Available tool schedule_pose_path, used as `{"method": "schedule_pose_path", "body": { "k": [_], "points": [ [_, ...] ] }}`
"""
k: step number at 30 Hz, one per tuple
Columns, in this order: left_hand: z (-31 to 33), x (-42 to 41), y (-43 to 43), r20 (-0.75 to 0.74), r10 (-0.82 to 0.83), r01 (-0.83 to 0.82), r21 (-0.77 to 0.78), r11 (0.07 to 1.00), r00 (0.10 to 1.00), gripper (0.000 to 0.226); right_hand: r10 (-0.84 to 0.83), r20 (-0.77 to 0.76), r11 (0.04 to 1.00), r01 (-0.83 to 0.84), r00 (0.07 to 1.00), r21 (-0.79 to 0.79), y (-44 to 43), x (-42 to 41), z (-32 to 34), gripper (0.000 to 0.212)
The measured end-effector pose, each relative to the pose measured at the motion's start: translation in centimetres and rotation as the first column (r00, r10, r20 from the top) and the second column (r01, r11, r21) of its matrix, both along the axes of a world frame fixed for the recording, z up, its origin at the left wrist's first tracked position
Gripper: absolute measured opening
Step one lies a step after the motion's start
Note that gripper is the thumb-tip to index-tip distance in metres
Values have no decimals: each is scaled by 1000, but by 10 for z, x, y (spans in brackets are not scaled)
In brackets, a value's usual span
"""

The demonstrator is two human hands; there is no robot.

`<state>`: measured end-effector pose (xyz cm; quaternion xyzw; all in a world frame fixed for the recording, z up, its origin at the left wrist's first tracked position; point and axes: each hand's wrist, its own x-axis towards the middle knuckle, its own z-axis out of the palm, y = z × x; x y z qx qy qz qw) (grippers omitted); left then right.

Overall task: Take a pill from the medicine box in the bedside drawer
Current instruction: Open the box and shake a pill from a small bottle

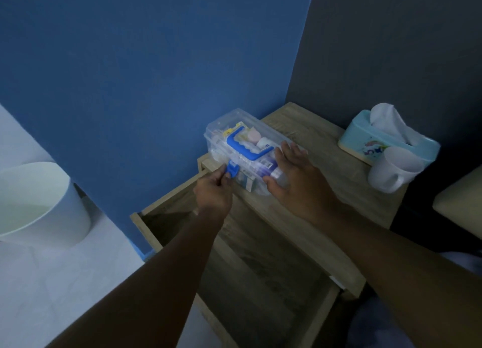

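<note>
A clear plastic medicine box (224,127) with a blue carry handle (245,145) stands on the left end of the wooden bedside table (307,128), its lid down. Packets and small bottles show through its walls. My left hand (214,191) pinches the blue latch (233,170) on the box's near side. My right hand (300,175) lies flat against the right end of the box, fingers spread, steadying it. The bedside drawer (260,256) below stands pulled out, and its inside looks bare.
A light blue tissue box (365,141) with a tissue sticking up sits at the back right of the tabletop, a white mug (391,173) in front of it. A white bin (39,204) stands on the floor at left. Blue wall behind.
</note>
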<state>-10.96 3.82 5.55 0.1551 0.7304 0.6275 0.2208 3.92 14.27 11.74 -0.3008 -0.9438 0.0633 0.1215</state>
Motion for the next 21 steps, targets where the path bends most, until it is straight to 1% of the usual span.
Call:
{"method": "schedule_pose_path", "body": {
  "k": [1,3,5,7,8,10,12,14,16,17,19,20,21],
  "points": [
    [-1,-1,0,-63,-24,22,-29,999,998,37,-4,-6,1000,4,1000,8,0,0,-1,70],
    [-2,-1,-1,-210,-108,78,-143,987,972,40,-10,6,1000,10,1000,20,2,0,-1,74],
    [0,-2,-5,-308,-196,121,-247,961,931,45,-7,71,1000,6,997,17,5,1,2,86],
    [3,-4,-10,-328,-267,169,-299,939,906,51,-12,124,1000,12,992,-4,8,1,9,98],
    [5,-5,-13,-331,-298,194,-313,930,895,53,-20,138,999,24,990,-23,9,1,14,100],
    [9,-11,-16,-367,-342,223,-331,917,865,55,-38,174,998,47,984,-48,9,-1,24,99],
    [16,-17,-16,-380,-346,223,-330,917,858,54,-50,174,997,60,983,-58,6,-4,33,93],
    [24,-21,-15,-394,-313,186,-327,926,864,52,-74,93,991,84,993,-102,5,-5,41,87],
    [31,-24,-14,-455,-318,161,-350,923,832,52,-112,-33,980,105,993,-168,7,-3,50,79],
    [34,-24,-14,-481,-350,171,-376,910,804,55,-126,-109,973,102,986,-206,9,-2,55,76],
    [42,-26,-11,-532,-463,210,-467,859,709,62,-140,-248,962,73,958,-261,15,2,64,69],
    [44,-28,-8,-561,-518,215,-518,828,645,65,-127,-304,968,52,944,-244,19,4,68,62],
    [46,-30,-5,-588,-562,207,-562,801,582,68,-95,-352,983,31,931,-183,23,5,70,54]
  ]
}}
